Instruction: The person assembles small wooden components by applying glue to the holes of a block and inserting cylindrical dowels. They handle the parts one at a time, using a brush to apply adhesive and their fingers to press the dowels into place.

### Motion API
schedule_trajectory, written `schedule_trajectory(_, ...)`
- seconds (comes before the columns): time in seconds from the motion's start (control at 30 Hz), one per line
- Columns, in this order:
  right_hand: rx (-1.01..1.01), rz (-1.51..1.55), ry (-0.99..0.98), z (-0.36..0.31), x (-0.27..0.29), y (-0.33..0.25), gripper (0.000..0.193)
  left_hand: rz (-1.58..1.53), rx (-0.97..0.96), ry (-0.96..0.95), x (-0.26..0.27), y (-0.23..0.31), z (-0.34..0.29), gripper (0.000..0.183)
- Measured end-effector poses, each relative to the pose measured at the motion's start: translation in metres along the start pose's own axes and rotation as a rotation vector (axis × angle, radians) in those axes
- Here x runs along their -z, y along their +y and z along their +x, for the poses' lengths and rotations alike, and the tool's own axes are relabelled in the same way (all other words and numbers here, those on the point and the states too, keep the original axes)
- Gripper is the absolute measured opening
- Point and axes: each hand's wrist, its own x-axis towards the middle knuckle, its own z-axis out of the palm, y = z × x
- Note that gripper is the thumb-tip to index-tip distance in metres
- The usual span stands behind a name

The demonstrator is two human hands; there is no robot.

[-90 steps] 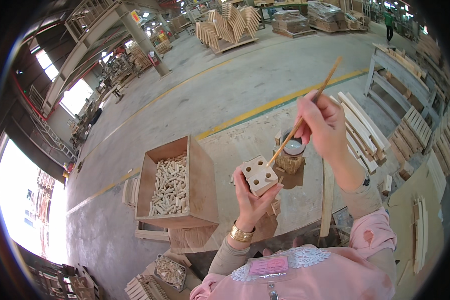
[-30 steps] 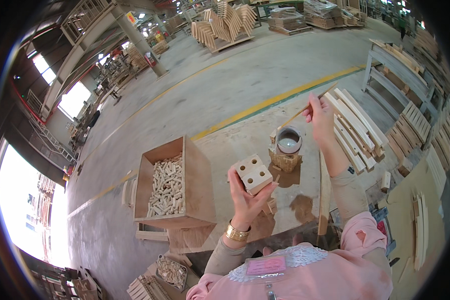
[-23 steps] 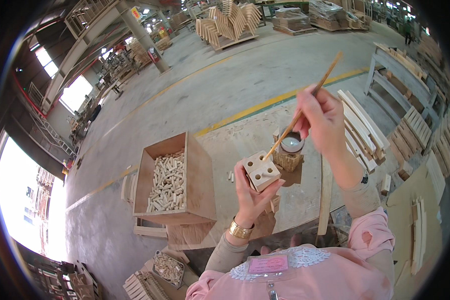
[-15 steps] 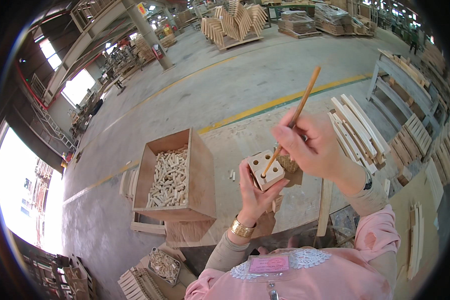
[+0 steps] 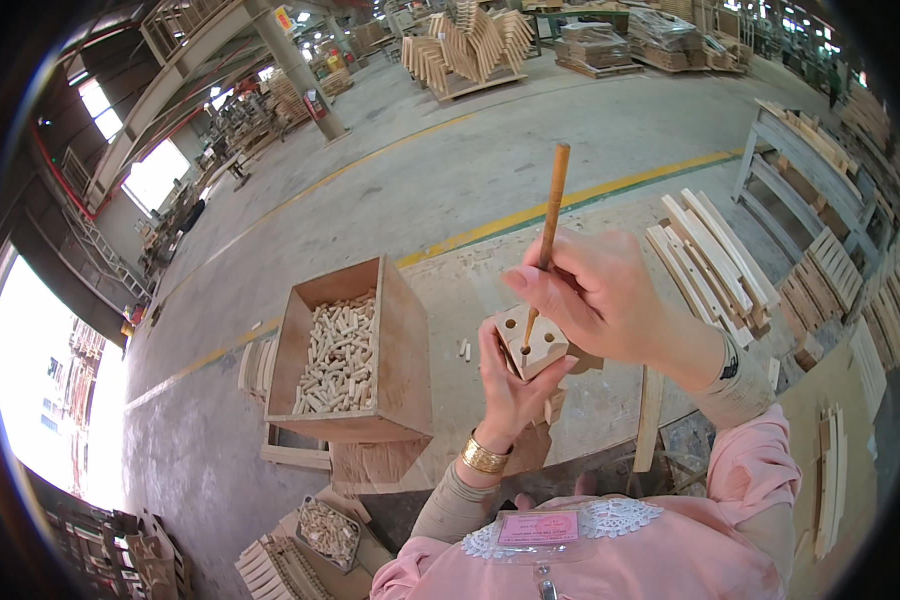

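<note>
Head view: left hand cups the drilled wooden block by its sides, thumb opposite fingers; block is above the tabletop, right of the box of dowels; right hand pinches a thin stick, tip at a near hole, depth not discernible; block probably light, stiff, not fragile; best held by side faces, holed face clear; stick likely light, slender, best gripped mid-shaft.
</note>
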Motion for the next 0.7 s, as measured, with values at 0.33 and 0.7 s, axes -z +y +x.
schedule_trajectory(0.33, -0.496, -0.242, 0.280, -0.023, 0.040, 0.104, 0.028, 0.020, 0.035, 0.008, 0.015, -0.014, -0.010, 0.071)
schedule_trajectory(0.7, -0.691, -0.733, 0.315, -0.093, 0.006, 0.200, 0.029, -0.083, 0.170, 0.268, 0.050, -0.029, -0.037, 0.073)
